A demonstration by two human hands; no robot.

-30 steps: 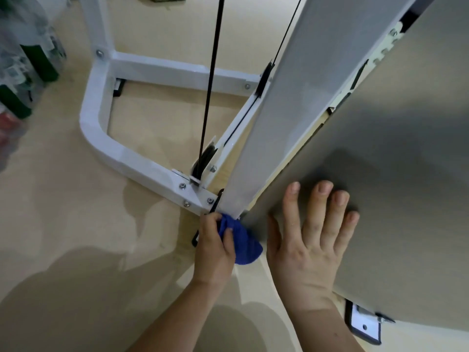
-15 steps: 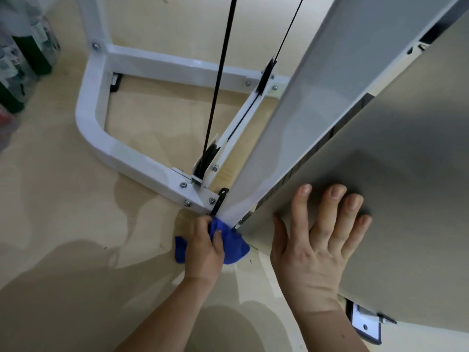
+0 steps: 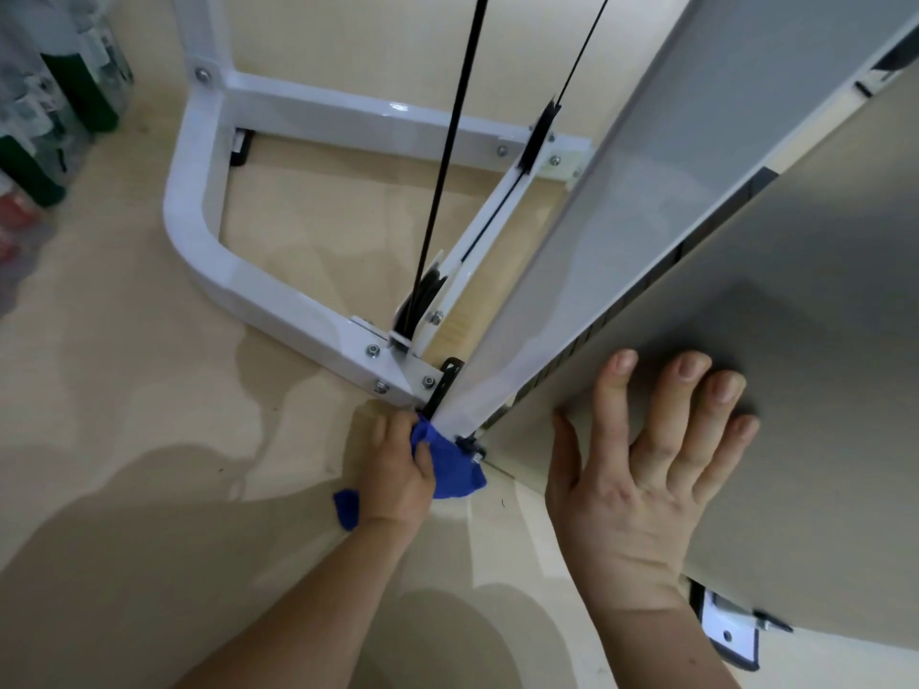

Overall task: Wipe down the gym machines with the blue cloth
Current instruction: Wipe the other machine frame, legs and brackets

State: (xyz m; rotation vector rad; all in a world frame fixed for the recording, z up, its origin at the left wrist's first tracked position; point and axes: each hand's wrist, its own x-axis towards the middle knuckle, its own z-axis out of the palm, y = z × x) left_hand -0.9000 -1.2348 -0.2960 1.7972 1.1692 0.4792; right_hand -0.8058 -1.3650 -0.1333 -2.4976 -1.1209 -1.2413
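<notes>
while the left hand (image 3: 398, 472) is low by the floor (image 3: 124, 415), its fingers are curled round the blue cloth (image 3: 455, 472) and hold it tight. the cloth is bunched up and pressed on the very bottom of the white post (image 3: 597, 231), right where the post meets the floor. one small blue end sticks out on the other side of the hand, by the wrist. the right hand (image 3: 641, 479) is flat on the big grey panel (image 3: 820, 315) beside the post, with its fingers straight and spread out, and it holds nothing. the two hands are near each other but do not touch. a white base frame (image 3: 199, 251) lies on the floor to the left of the post and bends round a corner. silver bolts (image 3: 373, 350) sit in it near the cloth. a black cable (image 3: 444, 166) comes down to a black wheel (image 3: 422, 295) just above the frame. a second thin cable (image 3: 579, 57) runs down farther back. some blurry bottles (image 3: 54, 106) with green on them stand at the far left. a small white bracket (image 3: 726, 634) sits under the grey panel, near the right arm.
</notes>
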